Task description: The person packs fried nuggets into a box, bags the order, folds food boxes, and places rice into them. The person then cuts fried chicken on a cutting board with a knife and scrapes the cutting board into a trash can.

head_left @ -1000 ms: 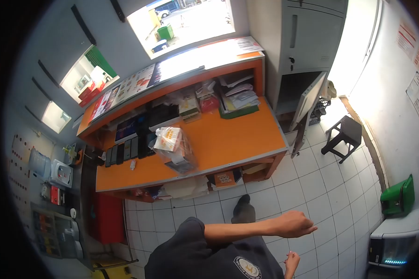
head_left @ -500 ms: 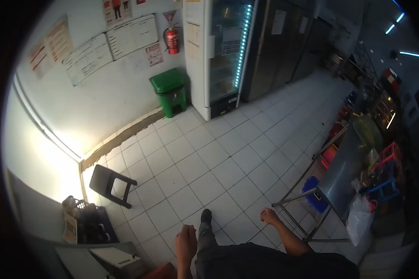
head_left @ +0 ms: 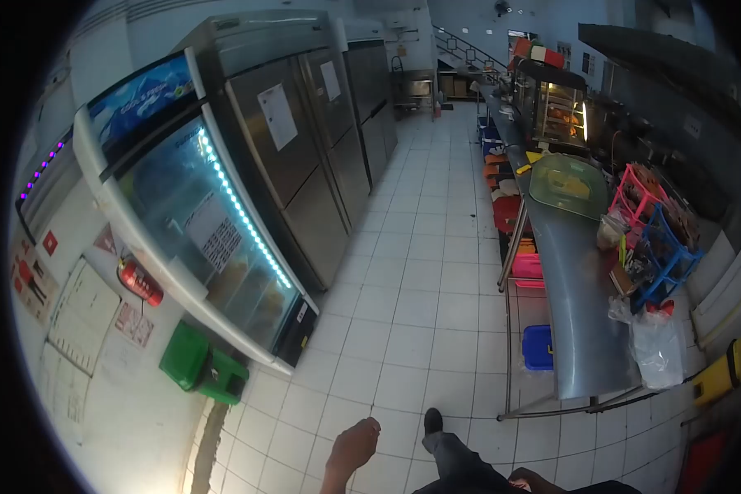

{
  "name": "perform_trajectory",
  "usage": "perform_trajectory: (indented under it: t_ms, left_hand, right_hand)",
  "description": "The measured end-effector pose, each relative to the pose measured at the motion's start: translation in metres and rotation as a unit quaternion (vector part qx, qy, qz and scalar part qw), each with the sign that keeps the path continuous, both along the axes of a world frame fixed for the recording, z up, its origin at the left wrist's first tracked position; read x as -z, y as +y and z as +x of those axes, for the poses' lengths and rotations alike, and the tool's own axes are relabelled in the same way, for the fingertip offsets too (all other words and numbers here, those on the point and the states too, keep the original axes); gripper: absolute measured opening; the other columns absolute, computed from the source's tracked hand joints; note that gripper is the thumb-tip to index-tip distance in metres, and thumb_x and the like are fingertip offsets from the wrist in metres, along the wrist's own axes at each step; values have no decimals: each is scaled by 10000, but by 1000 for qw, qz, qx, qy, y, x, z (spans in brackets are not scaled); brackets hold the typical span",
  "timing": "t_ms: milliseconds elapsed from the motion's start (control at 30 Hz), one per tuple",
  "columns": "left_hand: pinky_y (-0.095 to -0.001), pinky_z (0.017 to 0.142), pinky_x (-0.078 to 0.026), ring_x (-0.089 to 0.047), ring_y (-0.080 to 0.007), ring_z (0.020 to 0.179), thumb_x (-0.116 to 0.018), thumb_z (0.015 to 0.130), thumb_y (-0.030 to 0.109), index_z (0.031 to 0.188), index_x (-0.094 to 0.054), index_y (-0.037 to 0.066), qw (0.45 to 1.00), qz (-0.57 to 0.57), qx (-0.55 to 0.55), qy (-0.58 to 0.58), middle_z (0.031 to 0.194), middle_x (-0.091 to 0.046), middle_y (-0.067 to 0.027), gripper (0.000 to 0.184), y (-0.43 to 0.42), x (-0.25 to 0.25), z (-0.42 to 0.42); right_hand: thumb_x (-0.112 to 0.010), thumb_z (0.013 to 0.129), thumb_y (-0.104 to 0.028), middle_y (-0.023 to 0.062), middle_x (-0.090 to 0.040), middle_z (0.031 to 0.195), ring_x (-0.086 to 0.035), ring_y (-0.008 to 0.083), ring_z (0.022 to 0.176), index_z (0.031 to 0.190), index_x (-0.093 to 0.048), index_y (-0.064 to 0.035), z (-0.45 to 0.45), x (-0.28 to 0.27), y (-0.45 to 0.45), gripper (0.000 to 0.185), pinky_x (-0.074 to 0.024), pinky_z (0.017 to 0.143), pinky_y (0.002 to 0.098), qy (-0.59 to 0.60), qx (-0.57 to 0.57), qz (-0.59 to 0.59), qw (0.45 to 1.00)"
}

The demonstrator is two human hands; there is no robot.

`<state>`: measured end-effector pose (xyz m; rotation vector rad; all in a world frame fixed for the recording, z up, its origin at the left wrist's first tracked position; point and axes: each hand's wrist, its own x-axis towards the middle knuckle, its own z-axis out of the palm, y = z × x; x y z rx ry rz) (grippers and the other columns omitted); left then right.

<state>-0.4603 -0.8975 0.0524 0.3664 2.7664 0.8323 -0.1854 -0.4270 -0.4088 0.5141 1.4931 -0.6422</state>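
One balled-up L hand (head_left: 354, 445) over tiled flr (head_left: 407, 288), nr green bin (head_left: 191, 356); R hand (head_left: 532, 479) at btm edge, part hidden, can't tell grip, nr steel table (head_left: 580, 329) w/ blue box (head_left: 538, 347) under.

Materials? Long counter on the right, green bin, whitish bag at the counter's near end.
Counter: likely stainless steel, satin; grey, soft reflections.
Green bin: probably moulded plastic, semi-gloss; uniform colour, rounded edges.
Whitish bag: probably thin plastic film, shiny; translucent, crinkled highlights.
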Motion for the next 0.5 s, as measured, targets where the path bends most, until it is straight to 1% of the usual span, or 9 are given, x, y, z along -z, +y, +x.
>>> perform_trajectory:
  t_ms: [100,167,200,267,300,333,400,467,500]
  left_hand:
    - [-412,674,-550,-705,-307,781,-701,918,267,909,-644,51,994,72,21,-74,838,-712,-110,223,28,17,-92]
    - [-383,661,-552,-702,-289,723,-749,889,290,875,-652,36,992,86,15,-92,791,-712,-114,272,51,30,-143]
    - [-373,642,-544,-687,-285,680,-743,897,283,838,-662,31,995,45,16,-92,749,-699,-125,271,68,13,-165]
    - [-438,783,-525,-649,-324,914,-601,988,320,1121,-645,64,982,9,65,-176,1008,-691,-121,292,81,23,-206]
    - [-470,854,-516,-630,-344,1032,-530,1033,339,1263,-637,81,974,-6,93,-204,1137,-686,-119,362,99,43,-269]
    - [-506,738,-506,-642,-380,877,-563,996,278,1192,-670,97,991,26,97,-86,945,-702,-123,287,97,83,-296]
    - [-494,698,-517,-653,-366,806,-562,988,270,1187,-673,90,990,-1,98,100,853,-699,-126,290,101,142,-364]
    - [-473,579,-516,-635,-343,620,-567,964,255,1200,-676,105,932,86,125,328,689,-669,-121,300,124,159,-471]
    - [-440,584,-516,-642,-321,615,-625,944,271,1077,-673,79,956,101,107,253,681,-666,-127,238,134,141,-521]
  right_hand:
    - [-633,940,-227,87,-736,908,-705,245,786,1126,-658,-77,-164,-41,-19,241,-559,698,397,147,-255,-118,948]
    - [-663,897,-246,94,-744,976,-724,293,868,1135,-645,-78,-278,-47,-14,292,-567,736,432,377,-296,-45,877]
    - [-683,869,-269,89,-741,986,-715,326,866,1108,-647,-89,-329,-46,0,302,-566,715,447,437,-244,-57,864]
    - [-665,871,-242,81,-752,922,-729,279,889,947,-677,-56,-447,-103,14,202,-572,715,439,451,-17,0,893]
    - [-656,873,-228,82,-755,899,-733,263,892,877,-686,-43,-546,-142,40,187,-574,716,435,511,-14,38,859]
    - [-655,869,-235,86,-753,873,-731,262,870,835,-690,-50,-592,-172,50,191,-573,708,432,519,100,25,849]
    - [-653,859,-250,96,-749,822,-727,260,825,753,-700,-66,-674,-204,64,217,-571,693,425,513,327,-8,793]
    - [-614,904,-282,102,-736,758,-726,231,743,799,-706,-37,-738,-189,102,282,-570,677,393,566,296,42,768]
    - [-595,926,-298,106,-730,726,-726,217,702,822,-709,-22,-752,-168,114,316,-570,669,377,583,284,69,758]
